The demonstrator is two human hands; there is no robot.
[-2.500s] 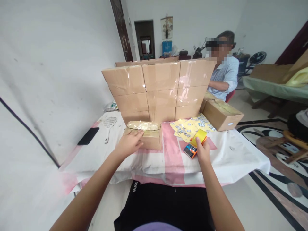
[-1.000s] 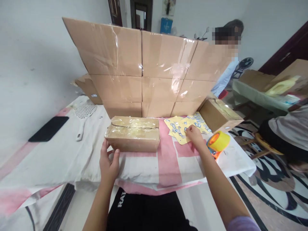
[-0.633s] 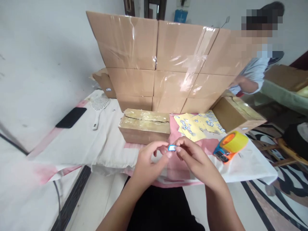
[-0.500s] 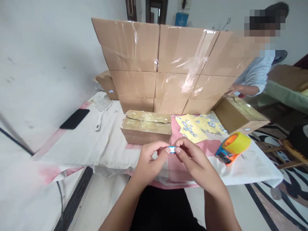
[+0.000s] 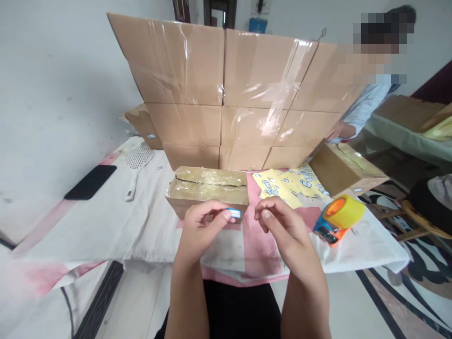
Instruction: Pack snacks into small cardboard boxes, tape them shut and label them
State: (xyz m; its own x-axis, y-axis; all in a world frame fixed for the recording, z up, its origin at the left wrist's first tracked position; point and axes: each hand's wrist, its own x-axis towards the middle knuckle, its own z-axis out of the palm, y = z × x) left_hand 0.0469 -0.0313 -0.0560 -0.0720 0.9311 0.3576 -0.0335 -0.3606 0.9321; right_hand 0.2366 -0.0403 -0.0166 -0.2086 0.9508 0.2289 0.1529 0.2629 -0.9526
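Observation:
My left hand (image 5: 205,223) pinches a small white label with blue edges (image 5: 234,213) between thumb and forefinger. The label is in front of a taped cardboard box (image 5: 212,190), whose lid seam looks torn and rough. To the right of the label, my right hand (image 5: 282,221) is held apart from it, fingers loosely curled and slightly spread, with nothing visible in them. Past that hand lie yellow sheets (image 5: 282,181) with many blue-edged pieces on them. A tape dispenser with a yellow roll (image 5: 344,212) rests to the right.
A tall taped cardboard panel (image 5: 254,66) stands across the back of the cloth-covered table (image 5: 148,230). On the left are a slotted skimmer (image 5: 139,157) and a black phone (image 5: 91,182). Another cardboard box (image 5: 349,169) is at the right edge, near a person (image 5: 363,108) behind the panel.
Both hands held the label between them; now the right hand has let go and moved off it. The left hand has shifted left with the label.

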